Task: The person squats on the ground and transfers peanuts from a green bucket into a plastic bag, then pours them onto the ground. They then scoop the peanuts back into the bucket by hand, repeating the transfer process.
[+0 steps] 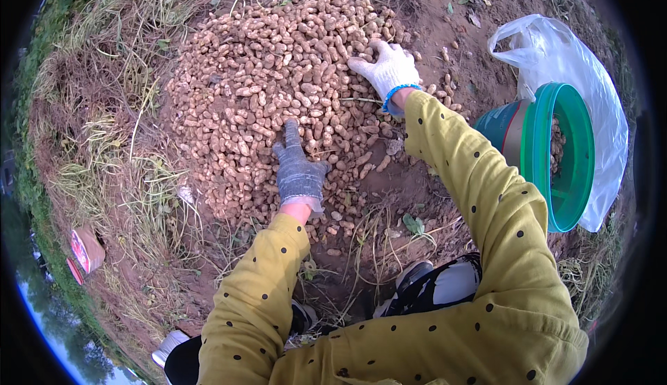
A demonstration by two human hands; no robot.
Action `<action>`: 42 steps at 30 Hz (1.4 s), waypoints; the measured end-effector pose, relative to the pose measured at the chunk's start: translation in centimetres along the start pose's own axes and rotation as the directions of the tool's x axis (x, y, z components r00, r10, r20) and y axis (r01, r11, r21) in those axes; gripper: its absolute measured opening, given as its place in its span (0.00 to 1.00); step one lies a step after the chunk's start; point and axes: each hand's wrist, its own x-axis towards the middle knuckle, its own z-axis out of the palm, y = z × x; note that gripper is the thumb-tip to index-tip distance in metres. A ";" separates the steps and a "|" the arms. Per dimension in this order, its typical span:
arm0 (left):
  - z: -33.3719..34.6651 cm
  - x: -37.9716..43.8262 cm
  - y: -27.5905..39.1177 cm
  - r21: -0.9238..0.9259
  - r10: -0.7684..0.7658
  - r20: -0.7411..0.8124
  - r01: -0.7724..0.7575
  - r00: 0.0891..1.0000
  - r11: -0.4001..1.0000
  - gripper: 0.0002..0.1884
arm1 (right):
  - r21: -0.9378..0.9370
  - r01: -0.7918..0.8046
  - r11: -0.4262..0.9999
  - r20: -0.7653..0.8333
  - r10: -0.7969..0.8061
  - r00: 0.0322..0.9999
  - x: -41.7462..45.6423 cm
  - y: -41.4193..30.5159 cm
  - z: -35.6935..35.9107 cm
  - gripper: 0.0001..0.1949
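Observation:
A broad heap of unshelled peanuts lies on the soil in front of me. My left hand, in a grey work glove with a frayed cuff, reaches into the near middle of the heap with its fingers apart. At the heap's right edge rests my right hand, in a white knitted glove with a blue cuff. Its thumb points left over the peanuts, away from the other fingers. I see nothing held in either hand, though the undersides of the fingers are hidden.
On the right, a green-rimmed plastic bucket lies tilted with peanuts inside. Behind it is a translucent plastic bag. Dried peanut vines cover the ground at left, near a red-and-tan container. My shoe is below.

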 end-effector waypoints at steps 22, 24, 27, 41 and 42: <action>4.4 9.3 4.7 -0.901 0.257 0.302 0.363 0.918 -0.236 0.17 | 0.507 0.226 0.832 0.052 -0.291 0.955 -8.5 -4.3 -0.1 0.20; 3.0 8.4 1.3 -0.930 0.253 0.206 0.269 0.945 -0.250 0.15 | 0.598 0.203 0.775 0.115 -0.334 0.935 -10.2 -6.1 -0.3 0.20; 1.7 3.6 3.4 -0.987 0.050 0.060 0.067 0.997 -0.143 0.11 | 0.635 0.240 0.734 0.050 -0.349 0.936 -12.0 -5.6 -0.5 0.20; -3.0 -10.7 29.4 -0.761 0.708 -0.411 -0.643 0.574 0.080 0.34 | 0.704 0.459 0.541 -0.499 -0.083 0.863 -17.7 2.7 -27.5 0.15; -0.7 -11.4 31.3 -0.790 0.725 -0.405 -0.612 0.557 0.029 0.36 | 0.719 0.427 0.548 -0.485 -0.043 0.873 -18.6 4.4 -28.9 0.16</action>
